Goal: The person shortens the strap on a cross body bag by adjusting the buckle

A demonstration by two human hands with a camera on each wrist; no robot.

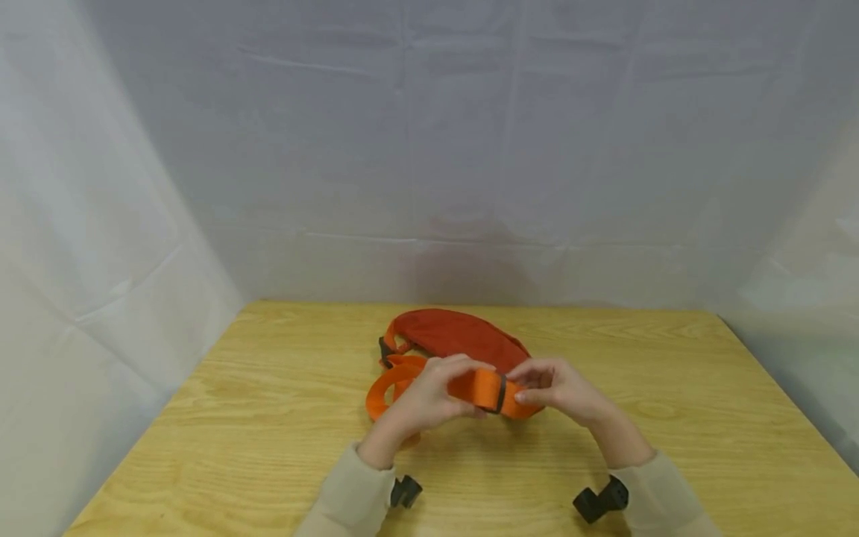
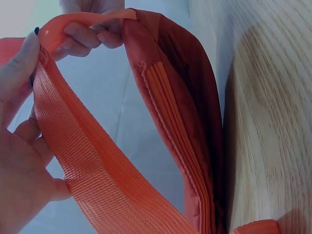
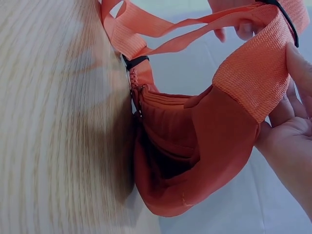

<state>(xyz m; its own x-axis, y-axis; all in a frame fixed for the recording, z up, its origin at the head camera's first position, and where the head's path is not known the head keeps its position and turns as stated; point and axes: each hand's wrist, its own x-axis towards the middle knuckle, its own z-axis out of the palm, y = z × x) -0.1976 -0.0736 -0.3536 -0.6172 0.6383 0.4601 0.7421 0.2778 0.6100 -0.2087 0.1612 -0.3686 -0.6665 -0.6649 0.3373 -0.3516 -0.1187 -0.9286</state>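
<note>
A red waist bag with an orange webbing strap rests on the table. Its strap is raised in front of the bag between both hands, with a black slider on that stretch. My left hand pinches the strap just left of the slider. On the other side, my right hand pinches the webbing close to where it joins the bag. A zipper runs along the bag in the left wrist view. The loose strap loops lie to the left, beside a black buckle.
The wooden table reaches back to a white sheet hung behind it, with more sheeting at both sides. Black wrist mounts sit at the cuffs of the light sleeves.
</note>
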